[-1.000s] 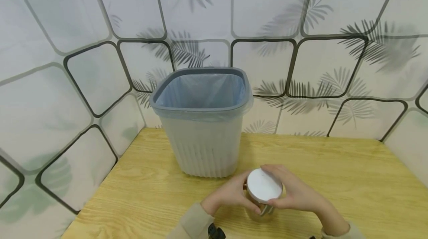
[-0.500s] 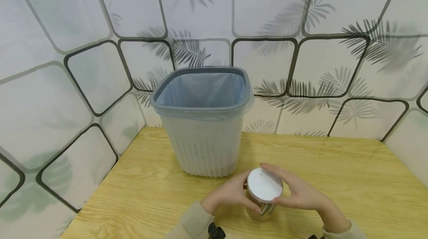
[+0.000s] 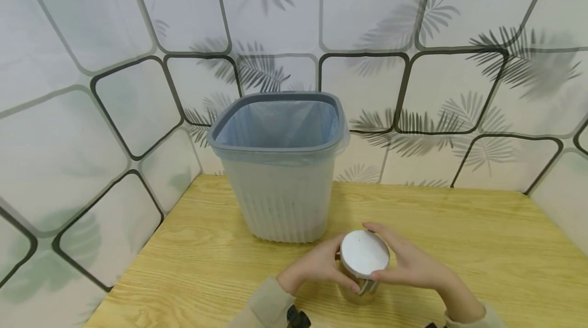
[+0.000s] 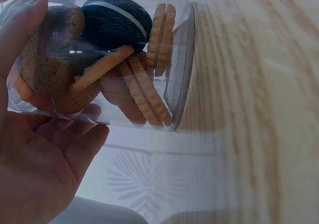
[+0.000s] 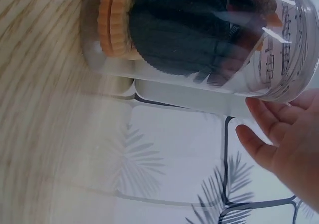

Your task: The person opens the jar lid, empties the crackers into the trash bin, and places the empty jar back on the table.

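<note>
A clear jar (image 4: 112, 102) stands on the table, holding several sandwich cookies. Among them are ridged golden cookies (image 5: 117, 20), a dark chocolate cookie (image 5: 179, 35) with cream filling, and brown speckled cookies (image 4: 52, 55). A round white lid (image 3: 365, 253) sits on the jar's top. My left hand (image 3: 323, 265) grips the jar's side just below the lid, its thumb toward me. With thumb and fingers set around the lid's rim, my right hand (image 3: 406, 261) holds the lid from the right. The palm side of the right hand is hidden in the head view.
Behind and left of the jar stands a pale ribbed trash bin (image 3: 285, 200) with a grey rim and a translucent bag lining. The wood-grain table (image 3: 184, 267) meets leaf-patterned cloth (image 3: 363, 83) at the back and sides.
The right hand's fingers have shifted slightly to the right along the lid's rim. The left hand and the jar have stayed in place.
</note>
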`<state>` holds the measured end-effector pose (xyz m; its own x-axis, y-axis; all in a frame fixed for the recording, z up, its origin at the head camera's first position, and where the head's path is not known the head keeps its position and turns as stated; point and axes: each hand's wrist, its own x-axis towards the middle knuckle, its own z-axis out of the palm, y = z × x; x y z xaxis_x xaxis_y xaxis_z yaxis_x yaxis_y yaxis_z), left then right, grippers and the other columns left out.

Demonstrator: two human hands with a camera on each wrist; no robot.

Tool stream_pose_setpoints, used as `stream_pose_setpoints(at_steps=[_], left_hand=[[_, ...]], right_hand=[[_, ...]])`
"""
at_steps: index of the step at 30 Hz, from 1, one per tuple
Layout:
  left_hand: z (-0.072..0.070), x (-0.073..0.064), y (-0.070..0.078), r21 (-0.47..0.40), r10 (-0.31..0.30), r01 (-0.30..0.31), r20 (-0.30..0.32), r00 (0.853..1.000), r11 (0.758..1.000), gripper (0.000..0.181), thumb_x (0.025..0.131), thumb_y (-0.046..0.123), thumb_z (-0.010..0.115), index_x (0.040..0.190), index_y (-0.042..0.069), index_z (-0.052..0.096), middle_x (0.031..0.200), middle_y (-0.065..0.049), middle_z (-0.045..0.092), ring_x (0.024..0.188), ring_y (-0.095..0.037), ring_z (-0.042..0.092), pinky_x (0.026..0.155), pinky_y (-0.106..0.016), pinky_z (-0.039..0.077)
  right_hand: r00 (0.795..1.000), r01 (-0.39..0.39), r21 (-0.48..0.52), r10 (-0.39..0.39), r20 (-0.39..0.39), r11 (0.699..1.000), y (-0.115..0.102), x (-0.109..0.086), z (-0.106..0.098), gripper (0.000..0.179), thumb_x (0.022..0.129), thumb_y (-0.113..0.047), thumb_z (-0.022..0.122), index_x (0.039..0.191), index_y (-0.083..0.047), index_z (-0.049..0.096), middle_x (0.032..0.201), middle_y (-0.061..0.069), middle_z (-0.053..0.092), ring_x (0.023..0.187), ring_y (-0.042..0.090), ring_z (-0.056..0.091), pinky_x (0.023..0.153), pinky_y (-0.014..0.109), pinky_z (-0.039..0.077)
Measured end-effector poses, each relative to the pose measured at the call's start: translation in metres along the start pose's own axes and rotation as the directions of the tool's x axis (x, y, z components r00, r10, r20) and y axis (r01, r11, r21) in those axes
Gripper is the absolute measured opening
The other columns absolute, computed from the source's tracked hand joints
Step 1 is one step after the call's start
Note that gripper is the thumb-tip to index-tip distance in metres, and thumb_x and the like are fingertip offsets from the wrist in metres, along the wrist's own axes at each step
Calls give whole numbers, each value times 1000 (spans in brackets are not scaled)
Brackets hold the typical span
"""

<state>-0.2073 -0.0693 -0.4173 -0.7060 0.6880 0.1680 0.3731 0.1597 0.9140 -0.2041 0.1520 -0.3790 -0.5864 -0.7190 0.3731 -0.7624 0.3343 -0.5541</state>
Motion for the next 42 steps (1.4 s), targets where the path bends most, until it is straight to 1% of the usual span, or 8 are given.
stream_pose_setpoints(at_steps=[4,10,12,18,25,30,38,42], left_hand=[[1,0,0,16,-2,3,-15,1000,1000,81,65,7,78,133,16,34,124,5,44,108,-6,44,88,-25,37],[1,0,0,28,-7,7,-22,1000,1000,83,64,9,80,133,17,35,124,6,44,108,-6,44,89,-24,36],[1,0,0,22,-10,10,-21,1000,1000,83,64,9,80,133,17,35,125,6,44,108,-6,43,89,-25,36],[1,0,1,19,-15,15,-20,1000,1000,82,64,9,79,133,17,35,124,6,44,108,-6,44,88,-24,36],[1,0,-1,31,-21,22,-21,1000,999,83,65,10,79,133,17,34,125,6,43,109,-6,43,89,-24,36],[0,1,-2,31,-9,10,-16,1000,999,83,65,10,79,133,18,33,125,6,43,109,-6,43,89,-25,36],[0,0,-1,-1,-11,11,6,1000,1000,83,68,8,77,135,20,30,127,6,42,110,-7,42,90,-26,36],[-1,0,-1,-9,-5,5,13,1000,1000,83,68,6,77,135,19,30,127,6,42,110,-7,42,90,-26,36]], right_hand=[[998,-54,-87,50,-49,995,-6,2,3,80,67,-40,75,126,0,39,120,9,44,104,21,45,78,35,45],[991,-90,-197,69,-112,976,-13,5,7,85,59,-51,75,119,2,45,112,6,46,97,17,45,72,33,47],[990,-96,-221,71,-121,971,-13,6,8,86,58,-53,74,118,2,46,110,5,47,96,17,45,70,33,47],[989,-106,-235,79,-123,966,-14,6,8,83,59,-55,72,115,1,47,109,4,46,96,18,44,69,33,47],[992,-64,-201,40,-121,978,-12,7,8,79,60,-50,75,114,2,48,110,4,47,96,16,45,69,31,47],[995,-29,-128,17,-101,991,-6,6,6,74,62,-40,78,116,0,48,112,3,48,97,15,46,72,32,47],[1000,10,25,-9,-17,1000,2,2,1,73,69,-31,75,129,-6,40,125,8,44,110,17,43,83,33,43],[999,42,58,-42,2,997,3,2,-2,73,72,-26,73,132,-7,37,129,12,41,116,17,39,87,32,40]])
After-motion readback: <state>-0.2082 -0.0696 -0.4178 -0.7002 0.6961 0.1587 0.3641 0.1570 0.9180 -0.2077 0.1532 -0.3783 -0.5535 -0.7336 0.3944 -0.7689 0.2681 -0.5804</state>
